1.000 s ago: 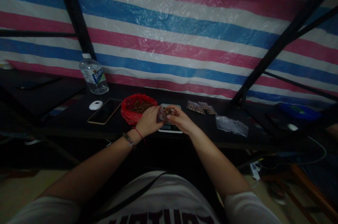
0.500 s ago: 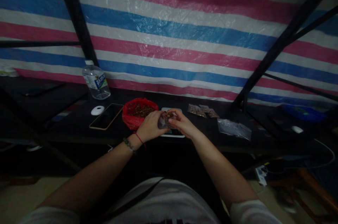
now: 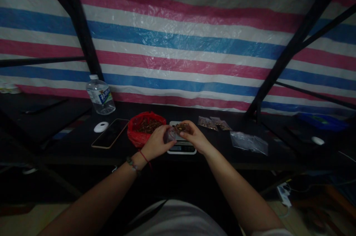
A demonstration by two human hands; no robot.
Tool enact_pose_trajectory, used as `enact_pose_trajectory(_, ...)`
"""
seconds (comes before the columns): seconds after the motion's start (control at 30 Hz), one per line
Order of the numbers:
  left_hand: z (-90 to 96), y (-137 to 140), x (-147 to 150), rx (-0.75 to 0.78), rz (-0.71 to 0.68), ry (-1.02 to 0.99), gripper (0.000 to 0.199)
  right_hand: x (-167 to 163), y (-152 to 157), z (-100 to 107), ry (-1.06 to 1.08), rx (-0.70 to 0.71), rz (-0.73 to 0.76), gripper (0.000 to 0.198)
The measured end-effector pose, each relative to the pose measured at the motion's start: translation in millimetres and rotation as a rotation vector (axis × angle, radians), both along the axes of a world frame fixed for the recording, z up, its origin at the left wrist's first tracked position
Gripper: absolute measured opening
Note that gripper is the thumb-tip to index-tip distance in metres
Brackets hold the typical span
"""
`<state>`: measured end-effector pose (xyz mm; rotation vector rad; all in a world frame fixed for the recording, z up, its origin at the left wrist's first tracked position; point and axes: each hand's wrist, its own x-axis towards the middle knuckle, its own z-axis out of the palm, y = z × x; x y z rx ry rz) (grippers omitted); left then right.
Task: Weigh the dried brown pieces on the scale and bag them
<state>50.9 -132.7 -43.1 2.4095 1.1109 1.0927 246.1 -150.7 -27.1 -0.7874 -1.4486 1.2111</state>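
Observation:
My left hand (image 3: 159,141) is closed on one side of a small clear plastic bag (image 3: 170,134). Brown dried pieces (image 3: 180,127) show at the bag's right end, where the fingers and thumb of my right hand (image 3: 194,136) curl round them. Both hands are just above a white kitchen scale (image 3: 182,151) with a dark display, too dim to read. Left of the scale sits an open red plastic bag (image 3: 136,137) full of the same brown pieces, close to my left hand.
Several filled small bags (image 3: 208,123) lie right of the scale, with flat clear bags (image 3: 249,143) nearer the front edge. A phone (image 3: 110,134), a white round object (image 3: 101,127) and a plastic bottle (image 3: 101,97) are on the left. A striped sheet (image 3: 178,58) hangs behind.
The view has tilted upward slightly, so the table sits lower in the picture. My hands have drawn a little apart, and more of the scale and the brown pieces shows.

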Motion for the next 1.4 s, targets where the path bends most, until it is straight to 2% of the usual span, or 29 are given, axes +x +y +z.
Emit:
enact_pose_trajectory(0.2,-1.6,-0.7,0.7,-0.036,-0.004,-0.01,0.051,3.4,8.2,-10.5,-0.162,0.045,-0.044,0.046)
enact_pose_trajectory(0.33,-3.1,-1.4,1.4,-0.041,-0.021,-0.009,0.054,5.3,11.4,-16.1,-0.264,0.077,-0.135,0.052)
enact_pose_trajectory(0.43,-2.6,-1.5,1.7,-0.063,-0.009,0.007,0.055,7.2,11.7,-16.6,-0.345,0.097,-0.179,0.046)
enact_pose_trajectory(0.57,-0.5,-2.2,2.4,-0.077,0.003,0.025,0.054,8.0,8.9,-11.2,-0.441,0.166,-0.162,0.037)
enact_pose_trajectory(0.73,2.0,-4.6,3.3,-0.07,0.012,0.011,0.051,7.7,3.6,-3.2,-0.483,0.23,-0.148,0.036)
enact_pose_trajectory(1.03,1.3,-10.3,7.3,-0.12,0.006,-0.049,0.05,3.4,-9.2,16.0,-0.579,0.362,-0.139,0.053)
enact_pose_trajectory(1.4,1.6,-6.7,5.7,-0.192,-0.041,-0.206,0.043,8.3,-12.1,19.7,-0.574,0.428,-0.179,0.057)
